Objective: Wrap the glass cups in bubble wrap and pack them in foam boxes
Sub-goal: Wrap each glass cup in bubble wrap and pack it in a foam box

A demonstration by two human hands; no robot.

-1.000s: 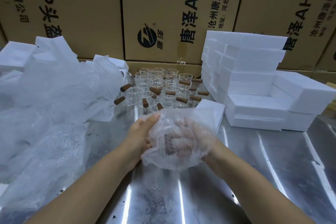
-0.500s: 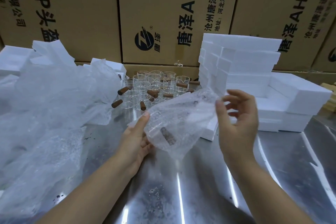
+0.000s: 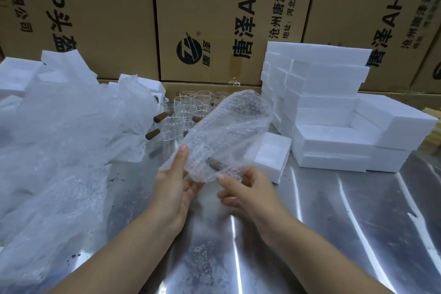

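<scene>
A glass cup with a brown wooden handle (image 3: 214,164) sits inside a sheet of bubble wrap (image 3: 229,131) that stands up as a long loose tube over the metal table. My left hand (image 3: 175,186) grips the lower left side of the wrapped cup, thumb on the wrap. My right hand (image 3: 243,191) holds the bottom end of the wrap from the right. Behind it stand several bare glass cups (image 3: 188,107) with wooden handles. A small open foam box (image 3: 272,157) lies just right of the wrap.
A big heap of bubble wrap (image 3: 59,141) fills the left side. Stacked white foam boxes (image 3: 329,102) stand at the right back. Cardboard cartons (image 3: 214,19) wall off the rear. The shiny metal table (image 3: 334,234) stretches in front.
The wrap was bunched round the cup, then opened out with my right hand lifted away. Now the wrap stands as a tall tube and my right hand has come down to its bottom end.
</scene>
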